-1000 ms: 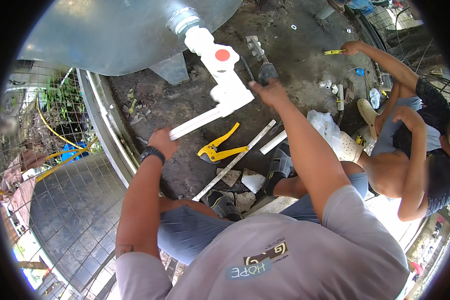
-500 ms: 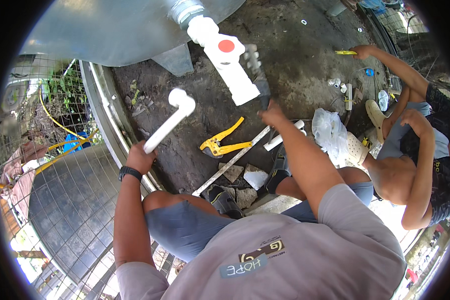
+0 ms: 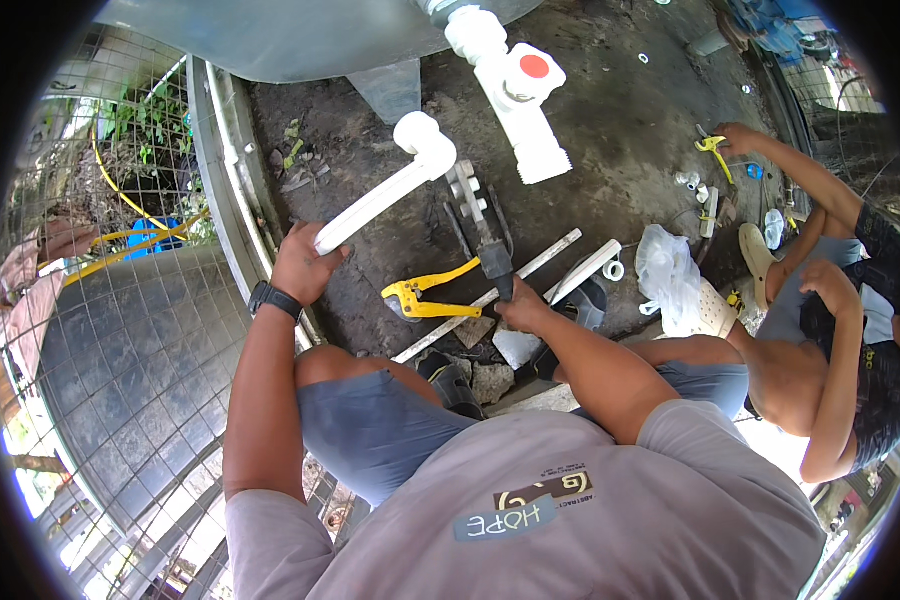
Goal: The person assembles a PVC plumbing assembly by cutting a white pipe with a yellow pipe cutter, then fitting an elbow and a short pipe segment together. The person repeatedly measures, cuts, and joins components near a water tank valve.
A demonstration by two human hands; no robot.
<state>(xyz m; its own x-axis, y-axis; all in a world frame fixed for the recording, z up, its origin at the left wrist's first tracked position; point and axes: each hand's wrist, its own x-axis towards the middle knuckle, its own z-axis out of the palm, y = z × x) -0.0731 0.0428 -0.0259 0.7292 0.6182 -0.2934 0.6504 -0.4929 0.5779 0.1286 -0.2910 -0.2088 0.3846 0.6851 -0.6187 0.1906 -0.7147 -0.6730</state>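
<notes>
My left hand point(image 3: 305, 262) is closed around the near end of a white plastic pipe point(image 3: 375, 208), which slants up to a white elbow point(image 3: 428, 145) at its far end. My right hand point(image 3: 522, 305) grips the black handle of a pipe fusion welder point(image 3: 492, 258). Several round heads sit along the welder's metal plate, close beside the elbow; whether they touch I cannot tell. Dark stand rods show around the plate. Beyond it, a white valve point(image 3: 520, 95) with a red round cap hangs from the grey tank point(image 3: 310, 40), its threaded end facing me.
Yellow pipe cutters point(image 3: 405, 300) lie on the dark ground near white pipe lengths point(image 3: 580, 272) and broken stones point(image 3: 515, 348). At right, a co-worker's hand point(image 3: 738, 140) holds a yellow-handled tool point(image 3: 712, 147); a clear plastic bag point(image 3: 662, 265) lies nearby. Wire fencing point(image 3: 140, 380) runs along my left.
My right hand has drawn the welder back from beside the valve and lowered it. The pipe in my left hand has come nearer the welder's heads. The view has shifted.
</notes>
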